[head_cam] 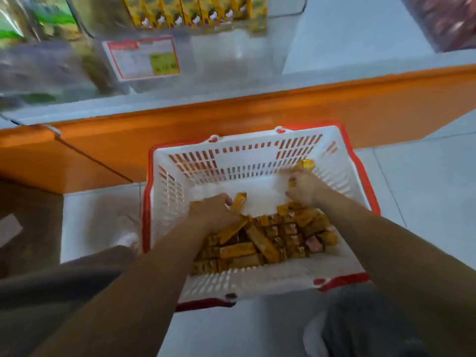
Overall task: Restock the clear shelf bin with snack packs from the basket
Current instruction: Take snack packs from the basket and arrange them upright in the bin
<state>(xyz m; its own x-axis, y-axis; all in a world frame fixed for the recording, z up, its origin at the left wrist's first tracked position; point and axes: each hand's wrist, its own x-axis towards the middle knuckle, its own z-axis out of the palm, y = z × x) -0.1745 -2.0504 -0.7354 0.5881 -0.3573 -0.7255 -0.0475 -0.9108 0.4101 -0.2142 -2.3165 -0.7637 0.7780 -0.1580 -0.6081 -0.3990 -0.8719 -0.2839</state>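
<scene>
A white slotted basket with a red rim stands on the floor below me. Several yellow-orange snack packs lie heaped in its near half. Both my hands are inside it. My left hand grips a yellow pack that sticks up past its fingers. My right hand holds another yellow pack near the basket's far right wall. The clear shelf bin sits on the shelf above, with upright yellow packs at its back and a price label on its front.
An orange shelf base runs across just behind the basket. Other clear bins with dark and green goods stand to the left. Pale floor tiles spread right of the basket. My knees are at the bottom edge.
</scene>
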